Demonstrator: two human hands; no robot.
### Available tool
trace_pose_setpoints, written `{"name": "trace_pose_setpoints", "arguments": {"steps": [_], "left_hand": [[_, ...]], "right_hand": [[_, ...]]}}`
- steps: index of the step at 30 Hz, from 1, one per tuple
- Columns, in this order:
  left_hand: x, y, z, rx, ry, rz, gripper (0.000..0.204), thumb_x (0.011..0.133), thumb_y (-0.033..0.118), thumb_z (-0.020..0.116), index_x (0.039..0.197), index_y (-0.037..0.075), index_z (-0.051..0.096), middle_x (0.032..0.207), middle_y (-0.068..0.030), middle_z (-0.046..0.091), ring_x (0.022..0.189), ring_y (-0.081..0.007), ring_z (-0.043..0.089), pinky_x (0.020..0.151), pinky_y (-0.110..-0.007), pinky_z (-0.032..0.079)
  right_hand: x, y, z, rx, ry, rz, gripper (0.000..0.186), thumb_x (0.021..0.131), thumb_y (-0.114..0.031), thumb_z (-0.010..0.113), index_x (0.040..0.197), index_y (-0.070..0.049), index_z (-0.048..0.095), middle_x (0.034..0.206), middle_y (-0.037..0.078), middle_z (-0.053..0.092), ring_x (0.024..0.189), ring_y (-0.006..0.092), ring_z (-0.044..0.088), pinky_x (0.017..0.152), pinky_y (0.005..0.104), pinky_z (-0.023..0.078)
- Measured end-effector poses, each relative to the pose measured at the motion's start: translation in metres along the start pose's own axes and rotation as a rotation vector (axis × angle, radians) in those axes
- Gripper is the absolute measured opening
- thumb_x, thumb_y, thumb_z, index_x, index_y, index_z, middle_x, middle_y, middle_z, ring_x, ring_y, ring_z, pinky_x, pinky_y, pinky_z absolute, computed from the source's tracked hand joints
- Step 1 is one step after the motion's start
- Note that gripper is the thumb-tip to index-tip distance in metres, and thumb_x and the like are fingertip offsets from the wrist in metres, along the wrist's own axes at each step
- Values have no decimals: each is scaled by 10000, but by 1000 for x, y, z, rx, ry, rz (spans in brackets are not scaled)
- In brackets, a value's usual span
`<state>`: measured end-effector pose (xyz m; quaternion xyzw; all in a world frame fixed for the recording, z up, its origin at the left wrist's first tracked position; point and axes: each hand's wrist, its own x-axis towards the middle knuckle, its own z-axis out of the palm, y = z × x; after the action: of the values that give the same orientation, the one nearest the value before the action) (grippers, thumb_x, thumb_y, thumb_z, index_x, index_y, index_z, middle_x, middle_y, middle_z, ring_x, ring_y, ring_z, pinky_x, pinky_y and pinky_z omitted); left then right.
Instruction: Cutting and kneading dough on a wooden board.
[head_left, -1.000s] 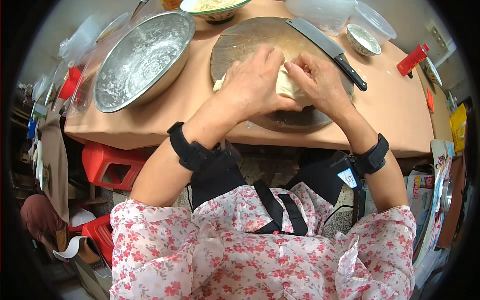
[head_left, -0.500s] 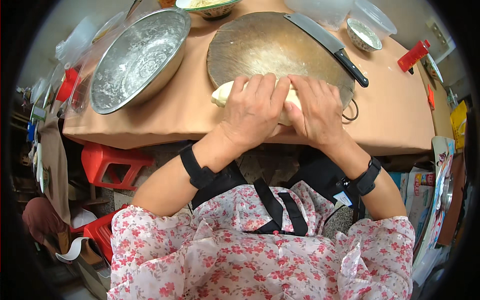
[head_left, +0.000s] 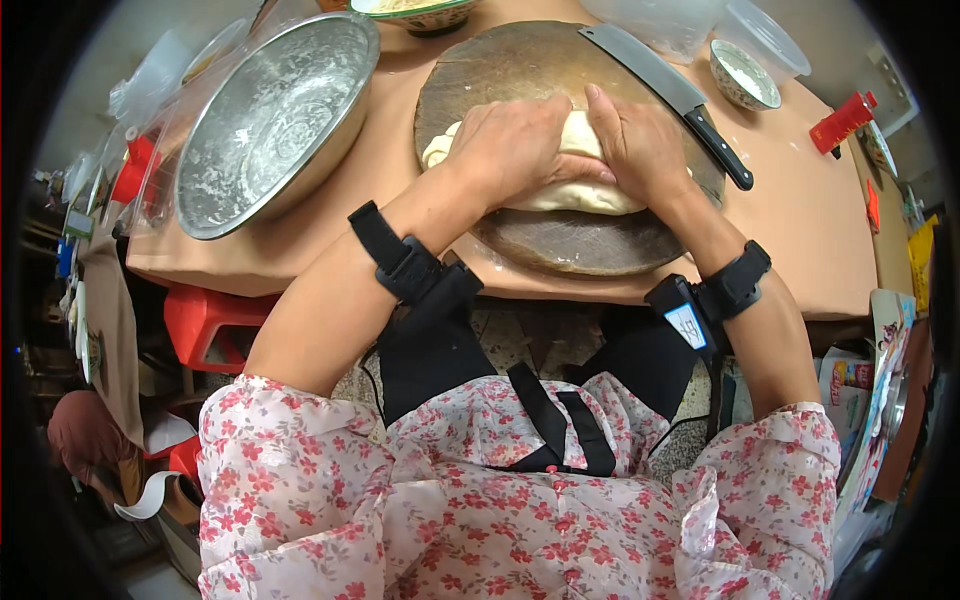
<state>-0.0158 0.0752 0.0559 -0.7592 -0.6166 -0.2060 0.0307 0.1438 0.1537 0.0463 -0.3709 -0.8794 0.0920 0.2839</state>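
Note:
On a round wooden board (head_left: 500, 70), a long roll of pale dough (head_left: 600, 195) lies crosswise toward the near half. My left hand (head_left: 515, 145) grips it from above, fingers curled over it and thumb stretched across its middle. Beside it, my right hand (head_left: 640, 145) holds the dough's right part with bent fingers, its thumb pointing away from me. Parts of the roll are hidden under both hands. A cleaver with a black handle (head_left: 715, 145) rests along the board's right side, near my right hand.
A large floury metal bowl (head_left: 270, 120) stands left of the board. A patterned bowl (head_left: 410, 12) is behind; a small bowl (head_left: 743, 75), plastic containers (head_left: 645, 20) and a red canister (head_left: 842, 122) are at right. Red stools (head_left: 215, 325) and a maroon shape (head_left: 85, 435) are below left.
Both hands came toward me with the dough by half a second ago, then moved back away from me across the board. My right thumb now points forward beside the left hand.

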Motion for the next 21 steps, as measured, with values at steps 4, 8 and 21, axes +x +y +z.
{"name": "trace_pose_setpoints", "arguments": {"steps": [4,8,21], "left_hand": [[1,2,-2,-1,-12,-27,739,744,705,609,989,9,591,827,-210,690,825,-373,679,707,-446,546],[-7,8,-3,-56,29,-35,665,714,658,674,959,46,587,921,-159,678,906,-366,657,763,-462,525],[-17,-2,-16,-226,11,160,689,768,640,652,1175,85,617,1085,-121,650,1095,-330,579,911,-458,442]], "right_hand": [[1,1,4,4,38,-7,555,985,-472,377,737,-101,708,699,191,647,672,425,614,644,511,478],[-13,-2,5,45,183,-80,472,979,-441,422,734,-107,648,667,169,629,656,402,618,599,498,477],[-19,-15,-23,33,-18,89,533,956,-562,383,963,-135,701,911,171,692,876,406,637,775,490,494]]}}
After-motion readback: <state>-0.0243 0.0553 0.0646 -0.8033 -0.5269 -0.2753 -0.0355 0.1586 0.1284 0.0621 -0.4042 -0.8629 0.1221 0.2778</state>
